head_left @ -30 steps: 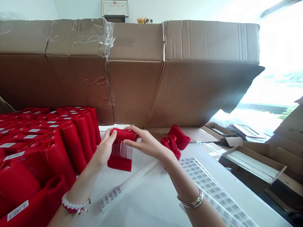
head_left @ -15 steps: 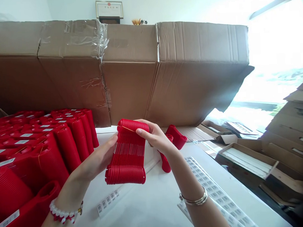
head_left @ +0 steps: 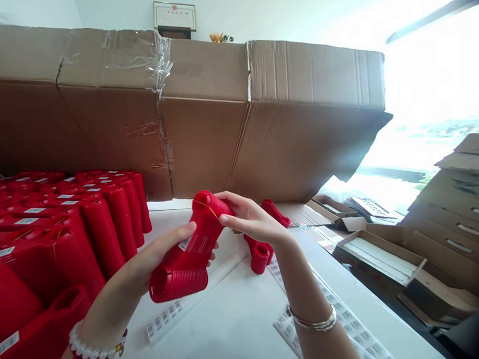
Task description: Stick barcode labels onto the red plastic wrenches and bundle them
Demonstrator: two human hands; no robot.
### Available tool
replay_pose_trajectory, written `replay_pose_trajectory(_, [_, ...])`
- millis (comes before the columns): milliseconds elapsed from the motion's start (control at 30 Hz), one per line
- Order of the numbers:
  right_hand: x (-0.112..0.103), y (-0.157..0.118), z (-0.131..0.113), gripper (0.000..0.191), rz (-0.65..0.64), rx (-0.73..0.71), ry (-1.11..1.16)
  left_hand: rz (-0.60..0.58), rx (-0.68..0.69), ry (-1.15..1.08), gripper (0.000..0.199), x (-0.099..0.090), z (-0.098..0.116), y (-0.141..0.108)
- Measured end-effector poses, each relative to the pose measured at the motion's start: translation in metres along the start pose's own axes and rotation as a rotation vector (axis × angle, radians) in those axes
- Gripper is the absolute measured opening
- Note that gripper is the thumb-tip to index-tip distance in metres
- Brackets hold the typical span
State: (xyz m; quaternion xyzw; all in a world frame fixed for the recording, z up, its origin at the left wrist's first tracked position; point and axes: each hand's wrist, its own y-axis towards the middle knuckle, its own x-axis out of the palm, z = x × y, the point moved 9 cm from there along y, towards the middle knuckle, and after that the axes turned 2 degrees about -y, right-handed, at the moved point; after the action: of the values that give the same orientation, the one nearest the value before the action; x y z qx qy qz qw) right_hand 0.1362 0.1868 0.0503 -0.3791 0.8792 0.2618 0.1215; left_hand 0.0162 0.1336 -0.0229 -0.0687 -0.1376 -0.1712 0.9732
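Now the ribbed red plastic bundle [head_left: 197, 249] has swung diagonal, the left hand [head_left: 159, 255] grasping its middle, the right hand [head_left: 251, 221] clasping its top.

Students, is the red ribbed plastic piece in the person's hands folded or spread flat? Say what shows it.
Folded: the red ribbed plastic piece forms a closed, tube-like bundle, with a thin band across its upper end.
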Motion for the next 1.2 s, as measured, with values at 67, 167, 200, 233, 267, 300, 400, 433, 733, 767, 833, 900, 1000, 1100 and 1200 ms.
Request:
replay_pose_trajectory(67, [0.0,-0.004,-0.003,0.053,-0.032,0.036,-0.06,0.076,0.028,0.204,0.055,0.001,0.006,-0.003])
replay_pose_trajectory(167, [-0.004,-0.01,0.0,0.06,-0.008,0.136,-0.171,0.164,0.068,0.412,0.057,0.003,0.011,-0.006])
replay_pose_trajectory(200, [-0.004,-0.011,0.001,0.061,0.002,0.169,-0.198,0.183,0.08,0.444,0.058,0.003,0.011,-0.007])
replay_pose_trajectory(233, [-0.004,-0.013,0.002,0.06,0.005,0.195,-0.217,0.196,0.093,0.473,0.059,0.003,0.011,-0.007])
replay_pose_trajectory(267, [-0.003,-0.014,0.003,0.058,0.005,0.212,-0.228,0.21,0.11,0.504,0.058,0.003,0.011,-0.008])
replay_pose_trajectory(300, [-0.002,-0.014,0.004,0.055,0.003,0.224,-0.238,0.218,0.129,0.532,0.057,0.003,0.012,-0.009])
replay_pose_trajectory(400, [0.001,-0.015,0.005,0.047,-0.004,0.247,-0.266,0.221,0.157,0.594,0.049,0.006,0.013,-0.015])
replay_pose_trajectory(433, [0.001,-0.014,0.005,0.046,-0.004,0.251,-0.27,0.223,0.159,0.599,0.048,0.008,0.013,-0.017])
replay_pose_trajectory(733, [0.028,-0.012,-0.022,0.041,-0.095,0.154,-0.302,0.183,0.022,0.592,0.08,0.012,0.0,-0.063])
replay_pose_trajectory(767, [0.034,-0.013,-0.024,0.041,-0.125,0.151,-0.31,0.15,0.012,0.559,0.088,0.012,-0.007,-0.073])
replay_pose_trajectory(833, [0.052,-0.014,-0.026,0.041,-0.213,0.162,-0.319,0.106,-0.004,0.47,0.088,0.012,-0.025,-0.093])
replay_pose_trajectory(900, [0.073,-0.015,-0.026,0.042,-0.306,0.178,-0.326,0.108,-0.022,0.386,0.074,0.008,-0.046,-0.112])
replay_pose_trajectory(1000, [0.1,-0.013,-0.022,0.048,-0.399,0.184,-0.3,0.191,-0.038,0.312,0.064,-0.003,-0.069,-0.134])
replay_pose_trajectory(1100, [0.114,-0.013,-0.015,0.057,-0.435,0.205,-0.205,0.247,-0.035,0.281,0.051,-0.012,-0.076,-0.15])
replay_pose_trajectory(1200, [0.122,-0.02,-0.023,0.059,-0.486,0.145,-0.138,0.217,-0.079,0.128,0.039,-0.012,-0.082,-0.17])
